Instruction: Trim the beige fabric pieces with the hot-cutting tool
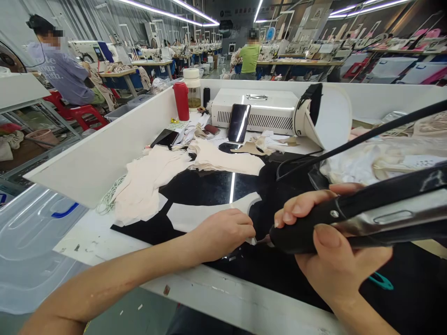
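My left hand (223, 232) is closed at the right end of a pale, curved fabric piece (195, 216), which lies flat on the glossy black board (195, 186). Its fingertips pinch or press the lower corner; the exact grip is partly hidden. My right hand (335, 246) is wrapped around a thick black hand tool (394, 200) with a metal strip along its side. The tool's narrow metal tip (267, 240) points left, close to the fabric corner and my left fingertips. Whether the tip touches the fabric, I cannot tell.
Stacks of cream fabric pieces (150, 179) lie behind. A white vented box (253, 109), phone (239, 122), red cup (181, 101) and white funnel-shaped shade (328, 116) stand at the back. A black cable (370, 135) crosses the right side. Two people sit at other workstations.
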### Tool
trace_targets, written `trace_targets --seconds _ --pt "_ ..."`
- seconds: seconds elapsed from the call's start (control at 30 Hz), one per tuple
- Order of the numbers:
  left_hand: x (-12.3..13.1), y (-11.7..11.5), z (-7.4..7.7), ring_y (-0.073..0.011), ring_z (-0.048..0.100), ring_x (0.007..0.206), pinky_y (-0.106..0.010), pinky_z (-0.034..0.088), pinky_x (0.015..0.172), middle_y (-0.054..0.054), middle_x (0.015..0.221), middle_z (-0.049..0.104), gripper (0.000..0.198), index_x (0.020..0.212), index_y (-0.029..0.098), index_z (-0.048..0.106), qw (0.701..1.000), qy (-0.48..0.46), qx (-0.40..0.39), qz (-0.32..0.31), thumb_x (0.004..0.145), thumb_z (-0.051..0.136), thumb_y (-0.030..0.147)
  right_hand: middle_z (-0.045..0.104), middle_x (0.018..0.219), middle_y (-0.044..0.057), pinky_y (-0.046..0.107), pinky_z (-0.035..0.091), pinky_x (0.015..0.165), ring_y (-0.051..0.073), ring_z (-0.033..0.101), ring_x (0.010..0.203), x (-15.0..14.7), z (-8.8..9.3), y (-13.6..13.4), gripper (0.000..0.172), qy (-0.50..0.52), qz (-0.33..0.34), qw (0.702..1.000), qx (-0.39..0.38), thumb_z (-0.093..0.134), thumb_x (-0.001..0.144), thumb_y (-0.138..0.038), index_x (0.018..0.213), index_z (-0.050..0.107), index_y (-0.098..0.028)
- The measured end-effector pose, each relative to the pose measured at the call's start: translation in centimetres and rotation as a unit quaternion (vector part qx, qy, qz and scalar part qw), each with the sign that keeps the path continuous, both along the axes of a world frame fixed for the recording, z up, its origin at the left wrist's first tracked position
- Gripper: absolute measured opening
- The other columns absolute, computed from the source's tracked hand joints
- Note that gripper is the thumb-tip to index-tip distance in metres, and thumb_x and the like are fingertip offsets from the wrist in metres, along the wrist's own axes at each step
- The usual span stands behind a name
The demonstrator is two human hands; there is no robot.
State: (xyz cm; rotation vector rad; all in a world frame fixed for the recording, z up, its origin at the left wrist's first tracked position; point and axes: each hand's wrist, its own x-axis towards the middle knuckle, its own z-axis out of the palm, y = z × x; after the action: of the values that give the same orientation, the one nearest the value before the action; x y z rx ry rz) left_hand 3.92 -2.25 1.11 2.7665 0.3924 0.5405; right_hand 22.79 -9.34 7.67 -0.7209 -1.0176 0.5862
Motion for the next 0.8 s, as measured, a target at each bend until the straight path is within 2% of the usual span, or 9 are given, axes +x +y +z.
trace_targets --seconds 0.13,0.37,0.57,0.8 --pt "-0.03 -0.09 0.27 -0.0233 0.080 0.113 -0.034 0.062 0.110 -0.009 0.119 0.084 0.018 0.113 0.018 0.081 1.000 -0.011 -0.028 0.010 0.110 0.067 0.007 0.075 0.082 -0.004 0.037 0.070 0.059 0.020 0.072 0.063 -0.12 0.20 -0.10 0.046 0.003 -0.006 1.000 -0.003 0.108 0.085 -0.043 0.119 0.079 -0.034" --pt "0.34 -0.28 0.88 -0.0231 0.079 0.102 -0.036 0.063 0.104 -0.009 0.109 0.084 0.017 0.101 0.019 0.081 0.997 -0.020 -0.073 0.025 0.108 0.066 0.013 0.073 0.080 -0.004 0.041 0.069 0.057 0.022 0.071 0.060 -0.21 0.31 -0.03 0.046 0.002 -0.014 1.000 -0.005 0.107 0.082 -0.039 0.118 0.077 -0.033" --pt "0.08 -0.25 0.77 -0.0239 0.081 0.106 -0.036 0.063 0.104 -0.010 0.113 0.085 0.017 0.103 0.018 0.082 0.997 -0.035 -0.071 0.019 0.109 0.067 0.012 0.073 0.081 -0.003 0.040 0.066 0.056 0.022 0.071 0.062 -0.04 0.23 -0.12 0.046 0.002 -0.006 1.000 0.003 0.106 0.085 -0.036 0.119 0.076 -0.032" --pt "0.18 -0.05 0.61 -0.0220 0.081 0.104 -0.034 0.061 0.105 -0.008 0.110 0.085 0.017 0.103 0.018 0.082 0.997 -0.034 -0.070 0.013 0.116 0.071 0.018 0.072 0.083 -0.005 0.040 0.069 0.060 0.021 0.071 0.064 -0.31 0.43 -0.27 0.049 -0.003 0.001 1.000 -0.009 0.105 0.088 -0.044 0.121 0.071 -0.032"
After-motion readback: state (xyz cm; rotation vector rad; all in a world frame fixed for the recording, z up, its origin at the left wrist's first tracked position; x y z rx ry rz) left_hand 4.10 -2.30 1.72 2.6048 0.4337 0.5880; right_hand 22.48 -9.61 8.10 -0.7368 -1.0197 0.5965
